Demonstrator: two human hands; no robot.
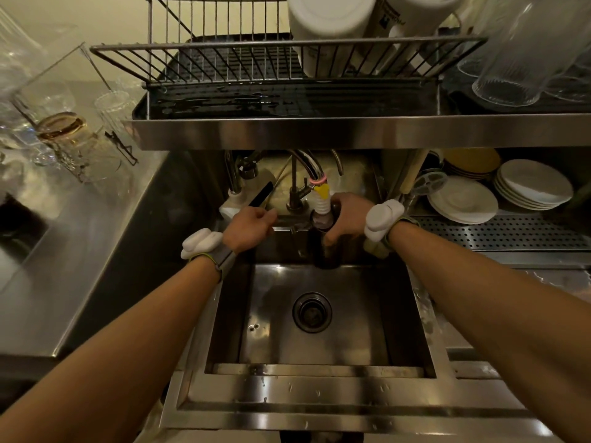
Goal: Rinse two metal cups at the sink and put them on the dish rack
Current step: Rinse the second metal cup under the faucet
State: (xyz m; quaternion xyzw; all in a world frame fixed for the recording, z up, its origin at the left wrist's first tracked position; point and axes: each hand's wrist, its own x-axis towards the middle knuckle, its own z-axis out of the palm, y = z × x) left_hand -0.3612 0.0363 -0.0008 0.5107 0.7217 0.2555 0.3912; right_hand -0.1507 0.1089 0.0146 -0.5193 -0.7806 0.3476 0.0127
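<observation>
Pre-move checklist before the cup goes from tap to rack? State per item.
1. Right hand grips the dark metal cup: ok.
2. Cup mouth sits under the white faucet nozzle: ok.
3. Left hand is at the faucet base, fingers closed; whether it holds a handle: cannot tell.
4. Water running: cannot tell.
5. Free space on the wire dish rack, left part bare, white containers on the right: ok.
6. Second cup located: not ok, none visible.
</observation>
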